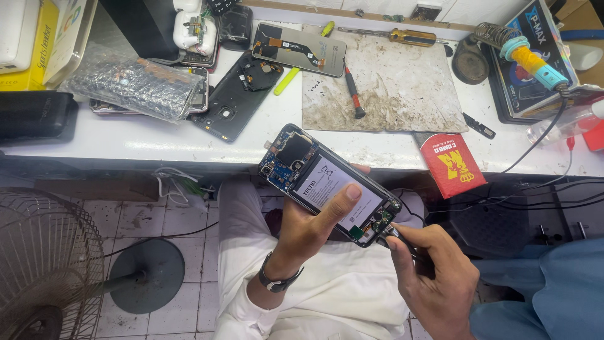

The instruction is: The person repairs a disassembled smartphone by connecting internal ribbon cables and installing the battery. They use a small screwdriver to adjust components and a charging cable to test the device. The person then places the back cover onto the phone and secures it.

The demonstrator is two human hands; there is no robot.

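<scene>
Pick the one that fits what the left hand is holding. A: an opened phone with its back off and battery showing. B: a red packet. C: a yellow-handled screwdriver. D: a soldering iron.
A: the left hand grips the opened phone, thumb across its exposed battery, while the right hand works a thin tool at the phone's lower end.

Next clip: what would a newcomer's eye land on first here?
The opened smartphone at centre, back removed so battery and circuit board show, gripped by the left hand. The right hand works a thin tool at its lower end. Behind, a soldering iron rests at the bench's right, above a red packet.
</scene>
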